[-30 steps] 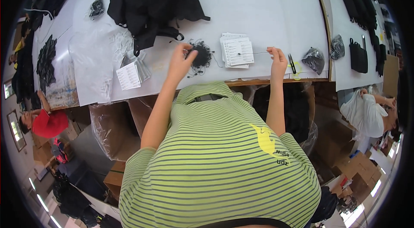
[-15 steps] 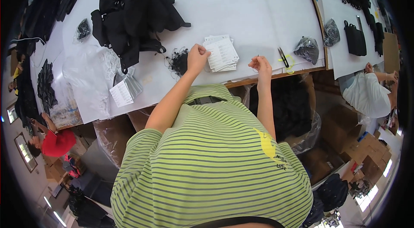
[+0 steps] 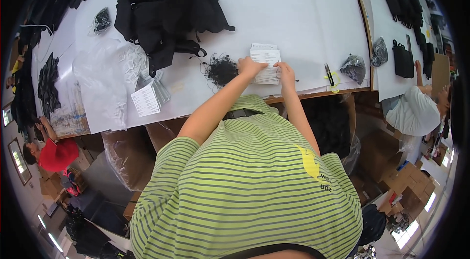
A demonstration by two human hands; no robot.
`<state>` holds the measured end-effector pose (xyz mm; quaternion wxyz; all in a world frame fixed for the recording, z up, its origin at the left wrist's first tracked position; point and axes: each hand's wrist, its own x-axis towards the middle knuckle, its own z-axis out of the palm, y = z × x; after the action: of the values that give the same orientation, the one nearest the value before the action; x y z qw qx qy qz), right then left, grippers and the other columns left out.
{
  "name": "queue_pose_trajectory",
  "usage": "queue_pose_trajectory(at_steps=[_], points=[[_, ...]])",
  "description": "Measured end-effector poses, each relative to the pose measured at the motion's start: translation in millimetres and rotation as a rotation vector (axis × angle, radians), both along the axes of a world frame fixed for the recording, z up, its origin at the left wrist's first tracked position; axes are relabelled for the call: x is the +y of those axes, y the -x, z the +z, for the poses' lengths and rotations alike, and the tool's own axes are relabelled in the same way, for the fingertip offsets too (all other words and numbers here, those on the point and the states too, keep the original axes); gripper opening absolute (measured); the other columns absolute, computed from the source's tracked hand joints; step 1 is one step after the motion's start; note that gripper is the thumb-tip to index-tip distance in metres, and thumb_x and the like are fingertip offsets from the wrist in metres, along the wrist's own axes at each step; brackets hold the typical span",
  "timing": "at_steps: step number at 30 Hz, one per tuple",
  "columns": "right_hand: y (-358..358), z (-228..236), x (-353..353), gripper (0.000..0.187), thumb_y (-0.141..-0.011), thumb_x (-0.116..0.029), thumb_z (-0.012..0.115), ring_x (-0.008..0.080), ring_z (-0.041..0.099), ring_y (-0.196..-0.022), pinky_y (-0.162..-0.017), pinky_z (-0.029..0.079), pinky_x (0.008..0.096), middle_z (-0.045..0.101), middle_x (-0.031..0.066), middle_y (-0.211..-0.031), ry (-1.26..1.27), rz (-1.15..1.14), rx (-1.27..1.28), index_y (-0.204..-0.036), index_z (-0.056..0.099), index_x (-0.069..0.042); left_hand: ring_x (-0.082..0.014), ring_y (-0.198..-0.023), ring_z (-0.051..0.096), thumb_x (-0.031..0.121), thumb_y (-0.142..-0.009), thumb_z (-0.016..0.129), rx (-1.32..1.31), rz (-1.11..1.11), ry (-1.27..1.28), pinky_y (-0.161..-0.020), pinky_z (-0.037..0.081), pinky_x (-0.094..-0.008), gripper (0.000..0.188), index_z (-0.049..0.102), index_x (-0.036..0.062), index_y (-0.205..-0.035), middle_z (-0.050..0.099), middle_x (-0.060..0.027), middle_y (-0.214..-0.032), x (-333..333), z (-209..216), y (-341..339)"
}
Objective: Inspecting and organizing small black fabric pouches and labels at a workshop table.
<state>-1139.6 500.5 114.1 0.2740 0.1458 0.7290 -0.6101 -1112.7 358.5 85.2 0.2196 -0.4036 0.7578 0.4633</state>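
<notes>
In front of me lies a stack of white printed paper tags (image 3: 266,57). My left hand (image 3: 250,67) is at its left edge, closed with thumb and fingers pinching a tag there. At the right edge is my right hand (image 3: 286,73), its fingertips pinched together on a thin black hang-tag string, whose dark end shows beside the hand. The finger tips of both hands are close together over the tags. Just left of my left hand is a tangled heap of black hang-tag strings (image 3: 220,70).
Black fabric bags (image 3: 169,14) are piled at the back left. Nearer lie more white tags (image 3: 146,100) and clear plastic (image 3: 99,82). To the right are black thread snips (image 3: 329,74) with a yellow cord and a bagged dark bundle (image 3: 353,68). Other people work on both sides.
My right hand has moved left to the tag stack, bringing the string with it. The left hand stays at the stack's left edge. The whole view has shifted slightly.
</notes>
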Motion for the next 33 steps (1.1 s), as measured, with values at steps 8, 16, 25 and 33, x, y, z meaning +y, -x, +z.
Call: queue_pose_trajectory(at_steps=[8,16,25,33], points=[[-18,-8,11,0.015,-0.089,-0.02,0.049,0.0117,0.049,-0.089,-0.076,0.037,0.0266,0.055,0.0024,-0.095,0.41,-0.079,-0.148,-0.089,0.058,-0.009,-0.035,-0.104,0.055,0.028,-0.059,0.082,0.343,0.102,-0.073,-0.089,0.045,-0.0371,0.072,0.051,-0.0067,-0.114,0.055,-0.0222,-0.111,-12,9,-16],[-36,70,-22,0.017,-0.09,-0.025,0.049,0.0234,0.052,-0.097,-0.091,0.041,0.0347,0.058,0.0128,-0.105,0.65,-0.078,-0.307,-0.084,0.052,-0.009,-0.0207,-0.092,0.062,0.016,-0.067,0.08,0.587,0.544,-0.49,-0.084,0.048,-0.0316,0.055,0.054,-0.0041,-0.111,0.063,-0.0142,-0.104,-121,115,-144],[-44,71,-69,0.019,-0.09,-0.027,0.05,0.0175,0.052,-0.087,-0.083,0.041,0.0306,0.059,0.0074,-0.093,0.631,0.245,-0.306,-0.081,0.05,-0.01,-0.0185,-0.093,0.062,0.008,-0.073,0.074,0.711,0.799,-0.191,-0.081,0.049,-0.0306,0.044,0.056,-0.0036,-0.111,0.063,-0.0118,-0.104,-243,126,-305],[-56,79,-83,0.018,-0.09,-0.026,0.051,0.0171,0.052,-0.085,-0.082,0.041,0.0296,0.059,0.0068,-0.09,0.598,0.253,-0.305,-0.081,0.05,-0.011,-0.0272,-0.102,0.052,0.026,-0.072,0.078,0.479,0.646,0.416,-0.089,0.041,-0.0366,0.058,0.052,-0.0046,-0.114,0.053,-0.0155,-0.111,-253,85,-313]])
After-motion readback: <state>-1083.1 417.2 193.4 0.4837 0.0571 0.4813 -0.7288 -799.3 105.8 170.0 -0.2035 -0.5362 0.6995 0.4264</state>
